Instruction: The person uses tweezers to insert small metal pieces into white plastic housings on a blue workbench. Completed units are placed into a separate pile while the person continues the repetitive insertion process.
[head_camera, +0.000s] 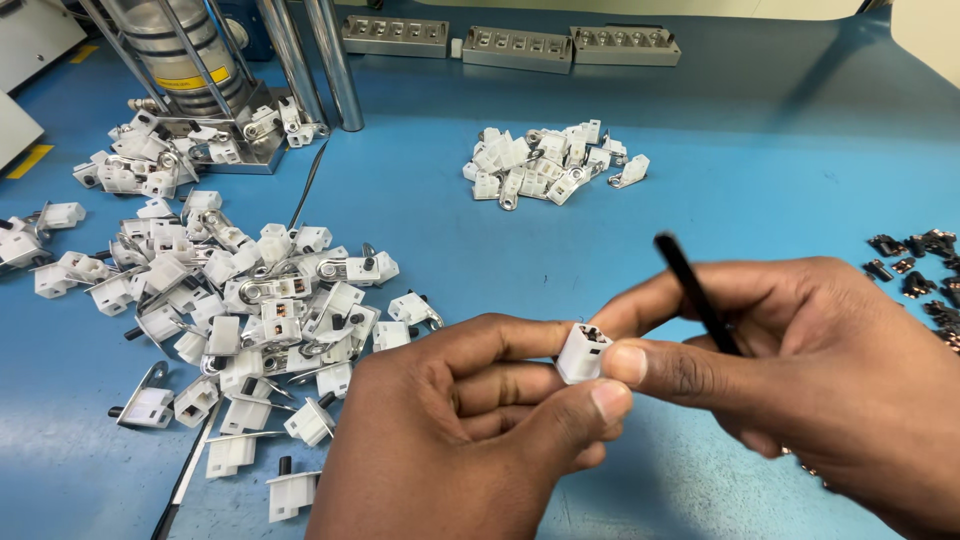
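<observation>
Judging by the piles, the work looks midway: the left hand (470, 430) pinches one white plastic block (583, 352) in its fingers, the right hand (800, 370) grips a black rod (695, 292) just above that block, and a large heap of white parts (230, 310) waits left of it.

White plastic housing (582, 352) — matt; black rod (697, 295) smooth; blue tabletop (500, 250) matt.

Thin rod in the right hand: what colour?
Black. The rod shows best in the head view, slanting up from the right hand.

white plastic housing (582, 352), black rod (697, 293), blue table (600, 250)
</observation>
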